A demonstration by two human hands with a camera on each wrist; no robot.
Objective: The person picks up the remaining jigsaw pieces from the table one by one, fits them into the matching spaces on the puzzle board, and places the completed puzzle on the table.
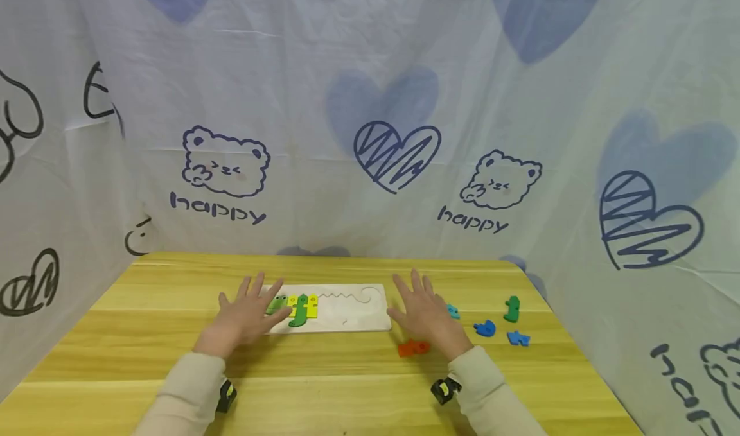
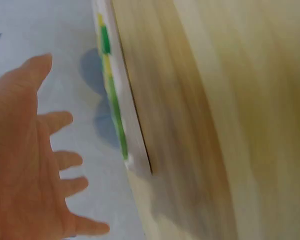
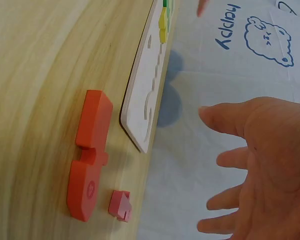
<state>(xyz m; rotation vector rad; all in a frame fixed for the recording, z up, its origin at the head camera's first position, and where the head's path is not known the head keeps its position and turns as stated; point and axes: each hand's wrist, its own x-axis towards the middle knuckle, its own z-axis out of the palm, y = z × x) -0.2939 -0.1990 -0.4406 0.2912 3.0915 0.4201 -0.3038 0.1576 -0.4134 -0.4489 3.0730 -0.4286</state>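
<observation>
A pale wooden puzzle board [image 1: 352,320] lies on the table, its left part filled with a green crocodile head [image 1: 279,303], yellow pieces [image 1: 313,306] and a green leg piece [image 1: 299,313]. The right part shows a bare recess with a wavy, curled outline. My left hand [image 1: 245,314], fingers spread and holding nothing, overlaps the board's left end in the head view. Beyond the right end is my right hand [image 1: 424,311], likewise spread and without anything in it. Below that hand lies a red puzzle piece [image 3: 91,155], with a smaller pinkish-red piece [image 3: 120,205] close by.
Loose pieces lie right of the right hand: a teal one [image 1: 453,311] partly hidden by it, a dark blue one [image 1: 485,328], a light blue one [image 1: 518,338] and a green one [image 1: 512,309]. A printed white cloth [image 1: 312,198] hangs behind and beside the wooden table [image 1: 324,384].
</observation>
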